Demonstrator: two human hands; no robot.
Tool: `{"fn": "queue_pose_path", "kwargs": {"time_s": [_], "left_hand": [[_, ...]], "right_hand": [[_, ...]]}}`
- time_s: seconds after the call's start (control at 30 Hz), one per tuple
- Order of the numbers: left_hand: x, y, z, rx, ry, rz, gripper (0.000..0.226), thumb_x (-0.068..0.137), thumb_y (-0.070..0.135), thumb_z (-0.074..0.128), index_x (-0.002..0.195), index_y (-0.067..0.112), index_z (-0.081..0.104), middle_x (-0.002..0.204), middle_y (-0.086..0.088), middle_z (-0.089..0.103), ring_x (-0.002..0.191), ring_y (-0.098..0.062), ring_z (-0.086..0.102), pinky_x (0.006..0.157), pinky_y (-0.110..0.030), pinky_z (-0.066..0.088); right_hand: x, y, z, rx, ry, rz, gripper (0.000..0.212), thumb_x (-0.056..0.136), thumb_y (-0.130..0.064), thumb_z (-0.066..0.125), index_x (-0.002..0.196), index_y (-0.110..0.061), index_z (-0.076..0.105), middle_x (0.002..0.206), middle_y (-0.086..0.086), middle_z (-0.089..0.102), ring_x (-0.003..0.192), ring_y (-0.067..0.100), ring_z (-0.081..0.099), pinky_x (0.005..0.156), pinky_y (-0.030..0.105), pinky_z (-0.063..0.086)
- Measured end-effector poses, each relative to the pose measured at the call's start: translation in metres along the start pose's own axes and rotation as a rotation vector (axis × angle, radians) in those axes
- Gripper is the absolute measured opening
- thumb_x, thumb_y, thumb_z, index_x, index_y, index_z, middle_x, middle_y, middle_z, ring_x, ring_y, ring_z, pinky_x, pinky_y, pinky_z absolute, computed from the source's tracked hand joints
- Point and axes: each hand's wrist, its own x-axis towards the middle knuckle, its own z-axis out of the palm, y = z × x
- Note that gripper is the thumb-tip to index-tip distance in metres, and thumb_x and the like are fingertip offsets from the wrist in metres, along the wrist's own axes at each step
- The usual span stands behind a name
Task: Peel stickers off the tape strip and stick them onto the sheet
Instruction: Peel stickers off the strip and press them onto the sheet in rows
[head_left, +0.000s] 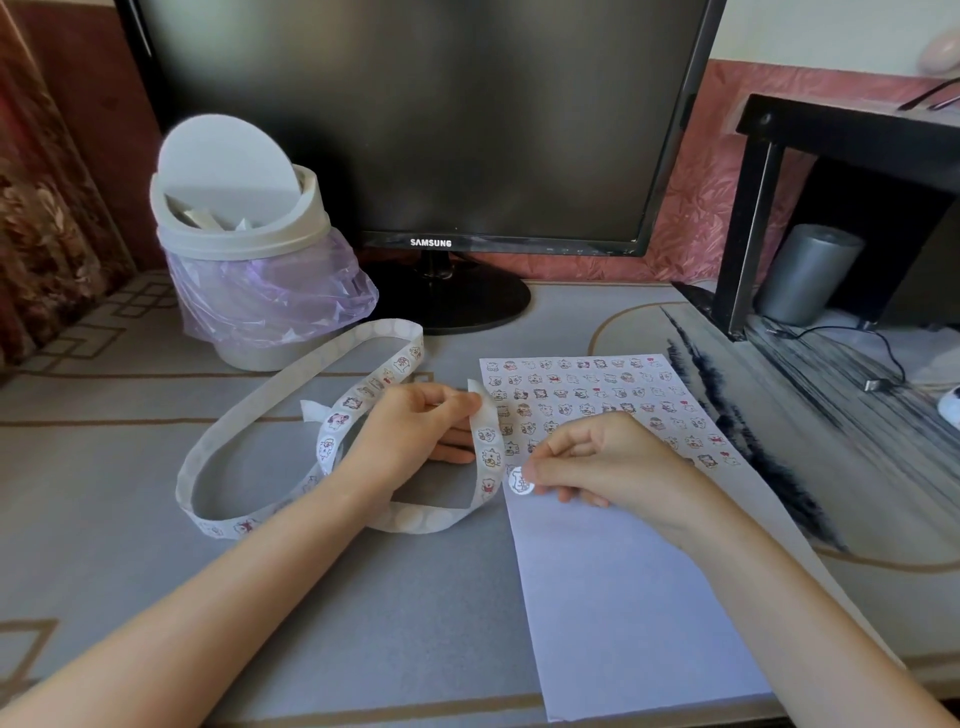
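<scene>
A long white tape strip (270, 395) with round cartoon stickers loops across the desk. My left hand (415, 426) pinches the strip near its upright end, just left of the sheet. A white sheet (623, 597) lies at the right, its upper half covered with rows of small stickers and its lower half bare. My right hand (597, 457) rests over the sheet's left edge and holds one round sticker (521, 480) between thumb and fingertip, close beside the strip.
A small white swing-lid bin (244, 234) with a purple bag stands at the back left. Behind it is a black monitor (415, 119) on a round base. A black shelf (831, 208) with a grey cylinder and cables is at the right.
</scene>
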Motion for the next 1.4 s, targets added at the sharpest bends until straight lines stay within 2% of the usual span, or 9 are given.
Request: {"fn": "queue_pose_path", "kwargs": {"time_s": [0.13, 0.3, 0.47, 0.63, 0.73, 0.97, 1.23, 1.4], "left_hand": [[0.001, 0.0, 0.0, 0.042, -0.01, 0.015, 0.018, 0.093, 0.014, 0.057, 0.09, 0.001, 0.069, 0.081, -0.01, 0.073, 0.066, -0.012, 0.069, 0.063, -0.023, 0.059], [0.001, 0.0, 0.001, 0.058, -0.022, 0.025, 0.019, 0.093, 0.014, 0.056, 0.09, 0.0, 0.068, 0.076, -0.005, 0.072, 0.062, -0.006, 0.067, 0.059, -0.02, 0.057], [0.001, 0.0, 0.001, 0.073, -0.024, 0.027, 0.02, 0.093, 0.014, 0.056, 0.091, -0.002, 0.067, 0.076, -0.003, 0.071, 0.061, -0.005, 0.067, 0.059, -0.02, 0.056], [0.001, 0.0, 0.001, 0.079, -0.022, 0.028, 0.019, 0.094, 0.014, 0.055, 0.09, 0.0, 0.067, 0.078, -0.004, 0.071, 0.061, -0.005, 0.067, 0.058, -0.018, 0.056], [0.002, 0.0, 0.001, 0.086, -0.016, 0.03, 0.02, 0.094, 0.014, 0.055, 0.092, -0.001, 0.068, 0.079, -0.005, 0.071, 0.061, -0.004, 0.067, 0.058, -0.018, 0.056], [0.002, -0.001, 0.002, 0.083, -0.011, 0.03, 0.021, 0.094, 0.014, 0.055, 0.095, -0.004, 0.067, 0.079, -0.006, 0.071, 0.061, -0.004, 0.067, 0.058, -0.018, 0.056], [0.003, -0.002, 0.002, 0.085, -0.014, 0.036, 0.024, 0.094, 0.015, 0.055, 0.096, -0.006, 0.066, 0.081, -0.009, 0.071, 0.062, -0.005, 0.067, 0.059, -0.019, 0.056], [0.002, -0.001, 0.002, 0.088, -0.014, 0.038, 0.023, 0.094, 0.014, 0.054, 0.095, -0.006, 0.066, 0.081, -0.008, 0.071, 0.061, -0.004, 0.066, 0.059, -0.018, 0.056]], "right_hand": [[0.002, 0.004, 0.003, -0.016, 0.021, 0.005, 0.008, 0.078, -0.008, 0.073, 0.083, -0.002, 0.071, 0.065, 0.001, 0.07, 0.046, 0.002, 0.049, 0.052, 0.01, 0.043], [0.003, 0.008, 0.005, -0.025, 0.035, -0.014, 0.007, 0.076, -0.006, 0.073, 0.08, 0.0, 0.071, 0.063, 0.001, 0.069, 0.051, 0.003, 0.052, 0.051, 0.012, 0.041], [0.004, 0.011, 0.006, -0.044, 0.058, -0.027, 0.002, 0.075, -0.006, 0.073, 0.075, -0.005, 0.072, 0.063, 0.001, 0.07, 0.058, 0.007, 0.056, 0.052, 0.013, 0.041], [0.004, 0.013, 0.009, -0.056, 0.092, -0.043, 0.003, 0.075, -0.004, 0.072, 0.077, -0.003, 0.071, 0.065, 0.003, 0.069, 0.052, 0.002, 0.055, 0.05, 0.012, 0.041], [0.005, 0.014, 0.009, -0.072, 0.097, -0.044, 0.003, 0.075, -0.006, 0.072, 0.077, -0.005, 0.071, 0.064, 0.001, 0.069, 0.055, 0.004, 0.056, 0.051, 0.013, 0.041], [0.005, 0.015, 0.011, -0.102, 0.115, -0.053, 0.002, 0.073, -0.008, 0.073, 0.074, -0.008, 0.071, 0.064, 0.0, 0.068, 0.06, 0.01, 0.055, 0.058, 0.026, 0.041], [0.008, 0.02, 0.013, -0.119, 0.143, -0.087, 0.006, 0.07, -0.007, 0.074, 0.068, -0.011, 0.07, 0.064, 0.0, 0.065, 0.058, 0.009, 0.053, 0.061, 0.028, 0.041], [0.009, 0.023, 0.013, -0.151, 0.159, -0.126, 0.015, 0.07, -0.01, 0.077, 0.068, -0.018, 0.065, 0.061, -0.006, 0.059, 0.052, 0.004, 0.049, 0.058, 0.026, 0.04]]}}
